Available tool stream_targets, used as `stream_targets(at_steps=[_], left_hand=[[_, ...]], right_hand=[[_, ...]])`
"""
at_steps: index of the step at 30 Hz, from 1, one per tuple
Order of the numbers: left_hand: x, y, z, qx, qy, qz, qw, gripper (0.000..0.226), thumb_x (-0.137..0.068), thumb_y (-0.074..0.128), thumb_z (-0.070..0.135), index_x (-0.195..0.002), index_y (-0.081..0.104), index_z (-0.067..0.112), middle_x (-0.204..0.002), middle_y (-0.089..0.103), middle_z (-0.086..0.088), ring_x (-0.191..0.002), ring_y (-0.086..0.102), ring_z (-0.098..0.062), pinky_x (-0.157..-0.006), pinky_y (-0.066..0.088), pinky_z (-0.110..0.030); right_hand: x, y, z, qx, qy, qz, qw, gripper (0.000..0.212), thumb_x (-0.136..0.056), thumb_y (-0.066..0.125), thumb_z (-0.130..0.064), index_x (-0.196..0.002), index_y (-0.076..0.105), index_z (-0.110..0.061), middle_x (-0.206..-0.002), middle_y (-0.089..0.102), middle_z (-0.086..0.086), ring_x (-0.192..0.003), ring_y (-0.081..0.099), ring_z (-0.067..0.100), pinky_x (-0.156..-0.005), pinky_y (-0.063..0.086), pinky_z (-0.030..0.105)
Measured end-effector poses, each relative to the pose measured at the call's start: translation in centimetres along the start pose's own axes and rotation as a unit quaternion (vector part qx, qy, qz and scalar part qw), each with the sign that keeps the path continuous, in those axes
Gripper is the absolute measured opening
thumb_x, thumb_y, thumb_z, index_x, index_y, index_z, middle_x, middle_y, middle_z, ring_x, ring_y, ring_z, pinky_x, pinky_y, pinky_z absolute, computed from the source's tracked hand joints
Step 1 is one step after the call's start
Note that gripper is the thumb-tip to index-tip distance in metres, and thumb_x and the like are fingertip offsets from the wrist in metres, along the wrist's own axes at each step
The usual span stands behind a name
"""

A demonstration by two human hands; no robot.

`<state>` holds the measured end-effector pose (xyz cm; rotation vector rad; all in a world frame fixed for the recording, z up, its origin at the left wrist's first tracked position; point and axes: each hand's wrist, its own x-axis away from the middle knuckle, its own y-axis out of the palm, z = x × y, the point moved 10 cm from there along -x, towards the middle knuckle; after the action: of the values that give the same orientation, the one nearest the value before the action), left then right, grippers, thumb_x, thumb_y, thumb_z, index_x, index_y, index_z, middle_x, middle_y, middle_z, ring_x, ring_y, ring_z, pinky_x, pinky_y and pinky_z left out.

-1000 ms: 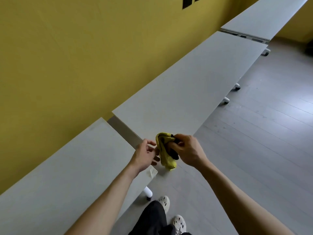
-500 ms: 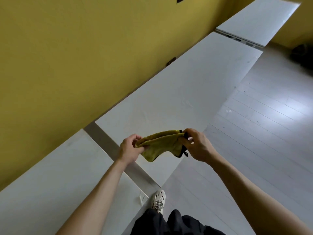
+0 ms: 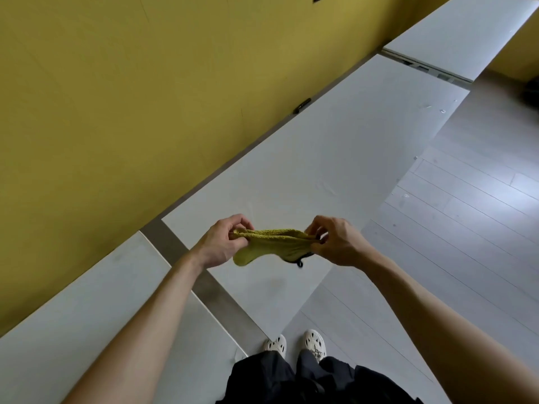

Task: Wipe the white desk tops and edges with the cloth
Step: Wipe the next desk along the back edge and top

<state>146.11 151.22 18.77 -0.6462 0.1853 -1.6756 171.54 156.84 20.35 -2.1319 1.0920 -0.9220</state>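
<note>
A: Where is the cloth being kept?

B: It is being held up in the air, stretched between both hands, above the near end of the middle white desk and clear of its top. It is yellow-green and rough-textured. Its lower edge is sagging in a curve, and a small black loop is hanging from the right-hand corner.

A: And how is it being gripped?

B: One end is being pinched by the left hand, thumb against curled fingers. The other end is being pinched by the right hand in the same way. The hands are being held apart at about the same height.

A: What is being shown around them?

B: A nearer white desk is being crossed by the left forearm, and a grey gap is showing between it and the middle one. A third desk is lying farther along, at the upper right. All three are lined up against a yellow wall, where a small dark object is sitting at the middle desk's back edge — what it is cannot be told. To the right, a pale planked floor is being stood on in white perforated shoes — dark trousers are showing at the bottom edge.
</note>
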Motion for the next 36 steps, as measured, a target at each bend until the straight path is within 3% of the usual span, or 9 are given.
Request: stream_targets(at_steps=[5, 10, 16, 20, 25, 27, 31, 33, 36], left_hand=[[-0.7, -0.6, 0.2, 0.005, -0.023, 0.031, 0.999, 0.022, -0.103, 0.072, 0.012, -0.108, 0.073, 0.034, -0.108, 0.077, 0.011, -0.109, 0.073, -0.014, -0.094, 0.062, -0.034], [-0.9, -0.2, -2.7, -0.028, -0.059, 0.06, 0.996, 0.032, -0.097, 0.081, 0.02, -0.12, 0.07, 0.04, -0.113, 0.072, 0.012, -0.114, 0.068, -0.012, -0.092, 0.063, -0.038], [-1.5, 1.7, -9.5, -0.131, -0.168, 0.08, 0.974, 0.055, -0.092, 0.079, 0.012, -0.141, 0.059, 0.027, -0.116, 0.07, 0.002, -0.1, 0.073, -0.019, -0.095, 0.061, -0.036], [-0.6, 4.5, -14.0, -0.184, -0.252, 0.007, 0.95, 0.058, -0.092, 0.082, 0.029, -0.144, 0.059, 0.019, -0.118, 0.069, 0.0, -0.111, 0.069, -0.024, -0.099, 0.054, -0.034], [-0.8, 7.4, -16.6, -0.14, -0.324, 0.032, 0.935, 0.08, -0.091, 0.08, 0.057, -0.15, 0.051, 0.011, -0.144, 0.064, -0.011, -0.136, 0.059, -0.031, -0.107, 0.047, -0.036], [-1.5, 8.2, -16.8, -0.111, -0.348, 0.057, 0.929, 0.078, -0.085, 0.086, 0.06, -0.14, 0.058, 0.012, -0.135, 0.068, -0.009, -0.13, 0.064, -0.031, -0.1, 0.049, -0.035], [-2.6, 8.8, -15.6, -0.12, -0.36, 0.052, 0.924, 0.039, -0.082, 0.086, 0.051, -0.081, 0.064, 0.019, -0.097, 0.073, -0.006, -0.107, 0.072, -0.033, -0.077, 0.05, -0.033], [-3.1, 9.3, -12.9, -0.119, -0.312, 0.045, 0.942, 0.034, -0.085, 0.085, 0.048, -0.088, 0.069, 0.018, -0.097, 0.073, -0.002, -0.103, 0.072, -0.03, -0.077, 0.05, -0.033], [-3.4, 13.1, -9.3, 0.029, -0.244, -0.061, 0.967, 0.036, -0.093, 0.083, 0.047, -0.115, 0.074, 0.019, -0.106, 0.074, 0.002, -0.087, 0.077, -0.026, -0.064, 0.059, -0.034]], right_hand=[[-0.9, 0.4, 1.0, -0.04, 0.017, -0.079, 0.996, 0.04, -0.093, 0.076, -0.018, -0.128, 0.06, -0.029, -0.107, 0.073, -0.007, -0.096, 0.071, 0.014, -0.077, 0.058, 0.024], [-2.1, 4.3, 2.7, 0.002, 0.025, -0.176, 0.984, 0.019, -0.098, 0.069, -0.02, -0.115, 0.075, -0.025, -0.102, 0.073, -0.006, -0.089, 0.07, 0.011, -0.07, 0.054, 0.021], [-4.5, 6.0, 7.3, 0.083, 0.062, -0.066, 0.992, 0.047, -0.099, 0.068, -0.023, -0.145, 0.062, -0.02, -0.134, 0.069, 0.005, -0.115, 0.069, 0.028, -0.094, 0.059, 0.04], [-3.6, 11.2, 8.9, 0.123, 0.053, -0.093, 0.987, 0.035, -0.097, 0.065, -0.02, -0.132, 0.068, -0.014, -0.123, 0.065, 0.006, -0.106, 0.067, 0.033, -0.087, 0.059, 0.046], [-4.6, 13.4, 7.8, 0.109, 0.023, -0.034, 0.993, 0.027, -0.104, 0.059, -0.018, -0.127, 0.073, -0.015, -0.123, 0.066, 0.002, -0.119, 0.061, 0.028, -0.084, 0.059, 0.045], [-5.3, 13.9, 7.5, 0.115, 0.007, -0.021, 0.993, 0.024, -0.106, 0.062, -0.021, -0.125, 0.075, -0.017, -0.125, 0.067, 0.001, -0.121, 0.059, 0.026, -0.083, 0.06, 0.045], [-5.1, 14.9, 9.1, 0.079, 0.02, -0.033, 0.996, 0.023, -0.104, 0.062, -0.023, -0.121, 0.076, -0.016, -0.115, 0.068, 0.003, -0.107, 0.066, 0.03, -0.082, 0.058, 0.042], [-4.3, 14.4, 10.3, 0.022, 0.045, -0.023, 0.998, 0.025, -0.107, 0.058, -0.022, -0.123, 0.075, -0.015, -0.115, 0.069, 0.003, -0.103, 0.069, 0.03, -0.085, 0.056, 0.04], [-2.8, 11.2, 12.5, -0.048, 0.121, 0.092, 0.987, 0.03, -0.112, 0.05, -0.026, -0.13, 0.072, -0.017, -0.126, 0.073, 0.006, -0.111, 0.068, 0.028, -0.092, 0.053, 0.039]])
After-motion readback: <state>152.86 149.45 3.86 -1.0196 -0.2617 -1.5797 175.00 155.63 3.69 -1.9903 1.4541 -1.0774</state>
